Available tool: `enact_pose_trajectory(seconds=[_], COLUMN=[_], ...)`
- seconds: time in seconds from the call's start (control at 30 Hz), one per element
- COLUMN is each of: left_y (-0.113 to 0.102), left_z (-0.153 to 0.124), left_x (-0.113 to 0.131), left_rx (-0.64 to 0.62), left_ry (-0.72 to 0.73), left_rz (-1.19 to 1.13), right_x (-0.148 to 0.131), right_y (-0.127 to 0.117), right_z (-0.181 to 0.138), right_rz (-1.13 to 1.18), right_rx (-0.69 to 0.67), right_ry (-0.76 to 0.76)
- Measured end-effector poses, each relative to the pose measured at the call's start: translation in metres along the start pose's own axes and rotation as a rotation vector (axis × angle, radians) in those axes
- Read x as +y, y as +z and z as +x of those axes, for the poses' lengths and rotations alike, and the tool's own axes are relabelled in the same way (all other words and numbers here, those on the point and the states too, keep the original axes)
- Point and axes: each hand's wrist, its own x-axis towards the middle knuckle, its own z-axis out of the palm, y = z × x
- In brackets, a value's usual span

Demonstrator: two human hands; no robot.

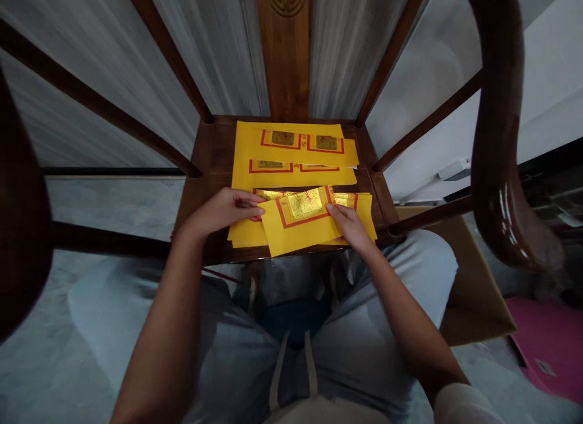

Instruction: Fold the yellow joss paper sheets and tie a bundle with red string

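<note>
Yellow paper sheets with red-framed gold foil squares lie on a dark wooden chair seat (pixel 214 150). Two spread sheets (pixel 291 153) rest at the back of the seat. A nearer stack (pixel 359 214) sits at the front edge. On top of it lies a skewed top sheet (pixel 300 220). My left hand (pixel 223 211) rests on the stack's left side, fingers curled onto the sheet's left edge. My right hand (pixel 350 226) pinches the top sheet's right edge near the gold foil.
The chair's carved back splat (pixel 286 53) and slanted rails rise behind the seat. A glossy curved armrest (pixel 501 144) hangs at the right. A cardboard box (pixel 473 290) and a pink item (pixel 551 345) lie on the floor to the right. My knees sit below the seat.
</note>
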Motion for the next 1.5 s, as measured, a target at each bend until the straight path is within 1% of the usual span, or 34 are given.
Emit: enact_pose_trajectory(seconds=[0.13,0.27,0.37,0.6,0.67,0.77,0.8,0.83,0.87,0.9,1.0,1.07,1.1,1.2,1.3,1.5], left_y=[0.006,0.016,0.02,0.014,0.012,0.012,0.013,0.013,0.014,0.016,0.019,0.02,0.02,0.02,0.02,0.02], left_z=[-0.005,-0.013,-0.016,-0.012,-0.01,-0.008,-0.008,-0.007,-0.007,-0.006,-0.004,-0.003,-0.003,-0.001,0.0,0.004], left_x=[-0.01,-0.013,-0.011,-0.012,-0.014,-0.015,-0.015,-0.015,-0.016,-0.016,-0.016,-0.017,-0.017,-0.019,-0.021,-0.021], left_rx=[0.089,0.212,0.276,0.28,0.272,0.258,0.253,0.247,0.239,0.231,0.199,0.198,0.201,0.209,0.204,0.176], left_ry=[0.036,0.018,-0.027,-0.074,-0.081,-0.08,-0.078,-0.078,-0.081,-0.086,-0.097,-0.084,-0.071,-0.032,-0.012,0.013], left_rz=[-0.144,-0.286,-0.303,-0.224,-0.229,-0.223,-0.222,-0.225,-0.233,-0.245,-0.279,-0.28,-0.268,-0.201,-0.146,-0.085], right_x=[0.002,0.007,0.011,0.017,0.017,0.012,0.009,0.005,0.002,-0.002,-0.008,-0.007,-0.005,0.002,0.006,0.004], right_y=[0.0,-0.001,0.0,0.003,0.0,-0.005,-0.005,-0.003,0.001,0.006,0.028,0.043,0.048,0.056,0.054,0.051], right_z=[0.001,0.007,0.01,0.011,0.009,0.004,0.002,0.001,0.0,0.0,0.005,0.01,0.013,0.017,0.017,0.015], right_rz=[-0.023,-0.081,-0.128,-0.147,-0.247,-0.533,-0.628,-0.706,-0.769,-0.819,-0.91,-0.943,-0.955,-0.973,-0.984,-0.975], right_rx=[-0.027,-0.028,-0.036,-0.095,-0.023,0.198,0.25,0.27,0.247,0.182,-0.101,-0.226,-0.256,-0.269,-0.26,-0.28], right_ry=[-0.009,-0.145,-0.213,-0.247,-0.344,-0.617,-0.705,-0.783,-0.849,-0.905,-1.031,-1.053,-1.044,-1.0,-0.977,-0.963])
